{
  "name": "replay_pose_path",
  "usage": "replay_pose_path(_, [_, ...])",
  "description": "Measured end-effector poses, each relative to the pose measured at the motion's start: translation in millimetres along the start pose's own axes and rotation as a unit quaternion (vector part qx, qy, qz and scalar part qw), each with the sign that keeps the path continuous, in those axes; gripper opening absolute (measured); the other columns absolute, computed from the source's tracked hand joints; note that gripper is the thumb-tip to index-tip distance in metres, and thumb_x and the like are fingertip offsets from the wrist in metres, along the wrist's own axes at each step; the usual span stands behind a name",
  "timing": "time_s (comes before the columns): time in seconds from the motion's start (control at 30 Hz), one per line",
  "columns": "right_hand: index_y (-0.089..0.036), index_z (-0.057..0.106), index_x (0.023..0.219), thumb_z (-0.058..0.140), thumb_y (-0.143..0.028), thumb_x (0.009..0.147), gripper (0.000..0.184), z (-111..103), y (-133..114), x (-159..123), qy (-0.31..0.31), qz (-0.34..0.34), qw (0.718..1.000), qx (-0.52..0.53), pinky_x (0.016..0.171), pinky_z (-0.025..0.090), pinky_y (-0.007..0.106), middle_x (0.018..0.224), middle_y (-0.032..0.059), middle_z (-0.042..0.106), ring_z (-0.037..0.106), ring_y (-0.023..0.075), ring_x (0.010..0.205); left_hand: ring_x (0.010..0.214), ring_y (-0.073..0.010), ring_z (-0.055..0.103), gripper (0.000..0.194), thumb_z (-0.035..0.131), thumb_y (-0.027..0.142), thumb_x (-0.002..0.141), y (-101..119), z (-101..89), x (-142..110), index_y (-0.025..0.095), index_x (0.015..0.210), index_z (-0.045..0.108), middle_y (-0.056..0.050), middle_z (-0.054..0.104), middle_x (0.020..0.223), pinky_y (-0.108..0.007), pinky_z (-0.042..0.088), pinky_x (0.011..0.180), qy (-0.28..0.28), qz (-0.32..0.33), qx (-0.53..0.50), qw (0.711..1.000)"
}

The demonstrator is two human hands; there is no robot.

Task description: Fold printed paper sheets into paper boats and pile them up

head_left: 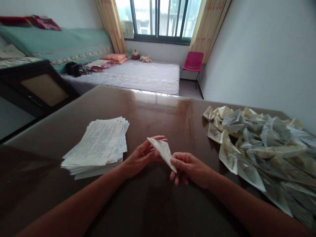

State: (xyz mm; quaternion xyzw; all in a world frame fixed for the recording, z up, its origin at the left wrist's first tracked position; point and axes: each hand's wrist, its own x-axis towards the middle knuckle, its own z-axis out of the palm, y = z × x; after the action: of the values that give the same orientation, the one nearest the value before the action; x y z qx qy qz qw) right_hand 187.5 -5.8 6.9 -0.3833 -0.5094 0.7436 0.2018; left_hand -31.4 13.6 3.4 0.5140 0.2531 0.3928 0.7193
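Between my two hands is a small piece of folded paper [161,150], a flat, narrow shape with pointed ends and print on one side. My left hand [144,153] grips its upper left part, thumb in front and fingers behind. At the lower right end, my right hand [186,164] pinches it between thumb and forefinger, the other fingers curled below. The paper is held tilted above the dark brown table [158,115]. To the left lies a stack of printed sheets [98,141]. A heap of folded paper boats [259,138] covers the table's right side.
A bed [153,75] stands beyond the table's far edge, with a pink chair [194,62] near the window [158,19]. At the left is a dark cabinet [44,87]. A white wall [259,52] runs along the right.
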Motion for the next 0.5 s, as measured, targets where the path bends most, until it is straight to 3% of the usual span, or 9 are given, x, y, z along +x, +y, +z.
replay_pose_path(0.07, [-0.018, 0.05, 0.083, 0.044, -0.055, 0.091, 0.038, -1, -5, -2, 0.043, -0.028, 0.991, -0.122, 0.04, 0.036, 0.018, 0.067, 0.0009, 0.066, 0.057, 0.0095, 0.049, 0.118, -0.0243, 0.054, 0.041, 0.056, 0.028, 0.092, -1, 0.5, 0, 0.026, 0.132, 0.046, -0.011, 0.047, 0.139, -0.04, 0.049, 0.096, -0.019, 0.001, -0.005, 1.0])
replay_pose_path(0.13, [-0.018, 0.054, 0.085, 0.047, -0.048, 0.092, 0.032, 0, -11, -4, 0.148, -0.105, 0.952, -0.245, 0.047, 0.039, 0.019, 0.065, -0.0009, 0.061, 0.054, 0.0089, 0.052, 0.116, -0.0235, 0.055, 0.038, 0.054, 0.028, 0.092, -2, 1.6, 0, 0.026, 0.13, 0.047, -0.011, 0.051, 0.135, -0.041, 0.047, 0.097, -0.028, 0.0, 0.004, 1.0])
replay_pose_path(0.2, [-0.019, 0.055, 0.096, 0.057, -0.042, 0.088, 0.025, 2, -15, -5, 0.222, -0.179, 0.909, -0.305, 0.054, 0.042, 0.021, 0.073, -0.0013, 0.061, 0.053, 0.0085, 0.058, 0.114, -0.0218, 0.056, 0.036, 0.055, 0.028, 0.092, -2, 3.8, -1, 0.026, 0.128, 0.048, -0.009, 0.053, 0.131, -0.039, 0.046, 0.098, -0.027, -0.002, 0.029, 0.999])
replay_pose_path(0.37, [-0.021, 0.048, 0.117, 0.075, -0.036, 0.072, 0.055, 8, -13, -1, 0.216, -0.216, 0.893, -0.331, 0.058, 0.046, 0.023, 0.101, 0.0024, 0.059, 0.054, 0.008, 0.063, 0.11, -0.0194, 0.059, 0.043, 0.052, 0.026, 0.094, 0, 12.5, -2, 0.028, 0.136, 0.041, -0.008, 0.054, 0.128, -0.035, 0.046, 0.096, -0.067, -0.019, 0.077, 0.995])
replay_pose_path(0.5, [-0.021, 0.049, 0.117, 0.069, -0.032, 0.078, 0.046, 7, -10, 0, 0.174, -0.206, 0.908, -0.32, 0.055, 0.046, 0.022, 0.104, 0.0044, 0.059, 0.055, 0.0074, 0.062, 0.119, -0.0219, 0.053, 0.045, 0.053, 0.024, 0.093, 2, 16.2, -1, 0.027, 0.136, 0.043, -0.01, 0.047, 0.134, -0.035, 0.045, 0.099, -0.056, 0.014, 0.15, 0.987])
